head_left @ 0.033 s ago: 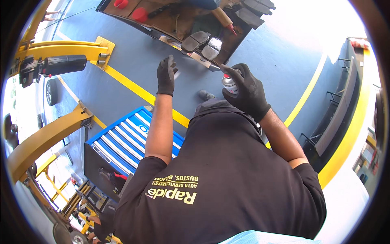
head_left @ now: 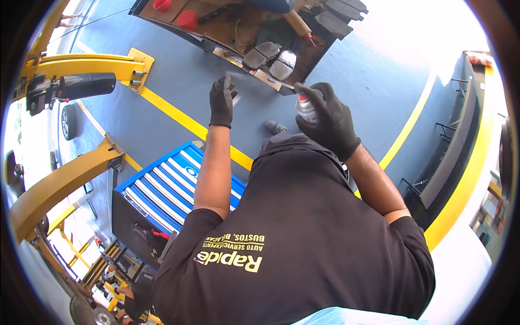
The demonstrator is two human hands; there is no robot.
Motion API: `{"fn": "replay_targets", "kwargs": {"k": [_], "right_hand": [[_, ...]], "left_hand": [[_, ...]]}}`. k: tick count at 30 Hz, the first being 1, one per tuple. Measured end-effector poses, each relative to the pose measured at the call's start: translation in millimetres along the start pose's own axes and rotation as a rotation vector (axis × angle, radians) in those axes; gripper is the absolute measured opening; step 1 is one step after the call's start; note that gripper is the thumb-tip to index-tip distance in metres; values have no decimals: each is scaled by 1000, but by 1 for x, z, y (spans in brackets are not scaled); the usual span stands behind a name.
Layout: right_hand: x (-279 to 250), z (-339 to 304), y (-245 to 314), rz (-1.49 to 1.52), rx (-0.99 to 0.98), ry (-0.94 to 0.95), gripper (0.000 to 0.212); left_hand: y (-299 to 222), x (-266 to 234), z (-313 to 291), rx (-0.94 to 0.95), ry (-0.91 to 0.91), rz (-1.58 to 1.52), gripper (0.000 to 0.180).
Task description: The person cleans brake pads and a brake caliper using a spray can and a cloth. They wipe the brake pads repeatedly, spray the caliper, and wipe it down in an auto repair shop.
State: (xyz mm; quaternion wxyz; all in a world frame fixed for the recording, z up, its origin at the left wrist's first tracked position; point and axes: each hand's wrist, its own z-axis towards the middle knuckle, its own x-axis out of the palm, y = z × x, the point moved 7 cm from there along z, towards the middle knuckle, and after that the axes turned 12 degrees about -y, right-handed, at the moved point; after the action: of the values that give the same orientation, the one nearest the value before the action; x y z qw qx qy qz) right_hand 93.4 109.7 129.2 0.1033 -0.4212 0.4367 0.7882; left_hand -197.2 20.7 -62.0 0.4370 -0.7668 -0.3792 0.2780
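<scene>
My right hand [head_left: 331, 119], in a dark glove, is wrapped round a silver spray can [head_left: 306, 110] with a red part near its top. The index finger reaches over the nozzle, which points left. Opposite it, my gloved left hand [head_left: 221, 102] is raised with its fingers curled together. A pale, blurred bit shows beside those fingers; what they hold cannot be made out. Just beyond both hands, two brake pads [head_left: 261, 55] lie at the near edge of a brown-topped workbench [head_left: 233, 40]. One of them has a shiny silver face.
More grey pads [head_left: 333, 24], a red-tipped tube [head_left: 297, 24] and a red cup [head_left: 187, 19] are on the bench. A blue tool cabinet [head_left: 173, 181] stands left of my body. Yellow lift arms [head_left: 97, 69] reach in at left; a black ramp [head_left: 452, 135] lies right.
A faint grey streak now shows by the left fingertips. The right hand's index finger and the can's top have shifted very slightly. Otherwise both hands keep their places.
</scene>
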Motion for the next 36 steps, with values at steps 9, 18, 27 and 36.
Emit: {"fn": "replay_targets", "kwargs": {"k": [9, 18, 27, 36], "right_hand": [[23, 44, 26, 44, -102, -45, 68], [-2, 47, -32, -124, 109, -129, 74], [16, 48, 1, -43, 11, -143, 71], [-2, 18, 2, -29, -62, 8, 71]], "left_hand": [[-3, -8, 2, -11, -5, -8, 47], [-1, -23, 2, 14, -51, -41, 48], [-6, 3, 8, 12, -7, -74, 42], [-7, 22, 16, -7, 22, -58, 39]]}}
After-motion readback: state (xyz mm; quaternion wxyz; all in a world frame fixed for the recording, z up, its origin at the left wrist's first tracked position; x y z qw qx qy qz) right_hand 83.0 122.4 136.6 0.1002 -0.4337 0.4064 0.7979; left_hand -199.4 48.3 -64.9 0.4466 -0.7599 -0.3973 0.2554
